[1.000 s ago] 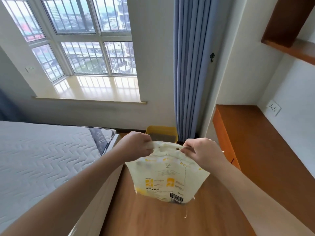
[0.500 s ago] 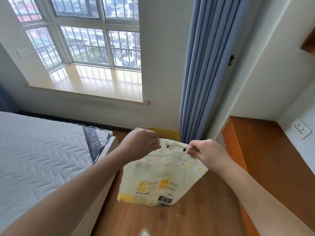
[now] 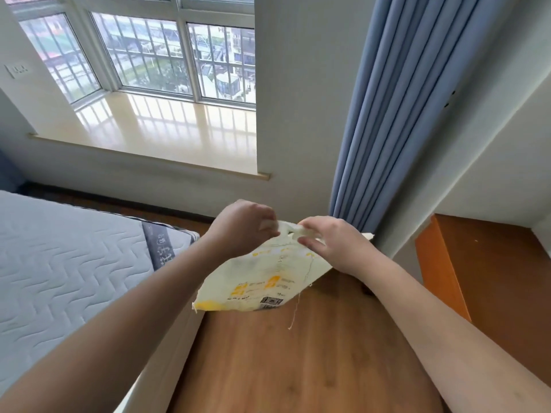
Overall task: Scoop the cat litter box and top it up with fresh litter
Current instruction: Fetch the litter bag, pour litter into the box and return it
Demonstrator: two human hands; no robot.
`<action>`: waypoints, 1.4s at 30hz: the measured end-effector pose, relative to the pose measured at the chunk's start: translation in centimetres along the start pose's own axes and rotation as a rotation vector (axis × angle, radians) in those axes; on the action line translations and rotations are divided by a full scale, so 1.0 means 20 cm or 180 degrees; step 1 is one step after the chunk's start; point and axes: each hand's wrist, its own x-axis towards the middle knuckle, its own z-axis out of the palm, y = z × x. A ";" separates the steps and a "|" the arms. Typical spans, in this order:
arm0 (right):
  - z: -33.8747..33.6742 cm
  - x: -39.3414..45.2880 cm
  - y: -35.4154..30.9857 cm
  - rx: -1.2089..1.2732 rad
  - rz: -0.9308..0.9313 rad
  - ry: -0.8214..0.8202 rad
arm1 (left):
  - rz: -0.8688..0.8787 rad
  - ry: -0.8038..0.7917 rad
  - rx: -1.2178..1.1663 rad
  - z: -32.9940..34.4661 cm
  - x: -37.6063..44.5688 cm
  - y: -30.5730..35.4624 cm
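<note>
A pale yellow litter bag [image 3: 262, 278] with orange print and a barcode hangs in the air over the wooden floor, tilted down to the left. My left hand [image 3: 241, 226] grips its top edge on the left. My right hand [image 3: 331, 242] pinches the same top edge close beside it. Loose threads dangle from the bag's lower edge. The yellow litter box is hidden behind the bag and my hands.
A bed with a quilted grey mattress [image 3: 68, 263] fills the left. A blue curtain [image 3: 396, 114] hangs ahead by the wall corner. An orange-brown desk [image 3: 492, 278] stands at the right. The wooden floor [image 3: 298, 359] runs between bed and desk. A window sill [image 3: 155, 135] lies beyond.
The view has moved closer to the wall and tipped down. My hands have come closer together on the bag's top, the bag tilts more to the left, and the yellow box has gone out of sight.
</note>
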 end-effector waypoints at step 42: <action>0.13 1.66 0.52 0.0864 -0.0673 -0.0300 | -0.2553 0.0242 -0.1910 0.98 0.61 -1.15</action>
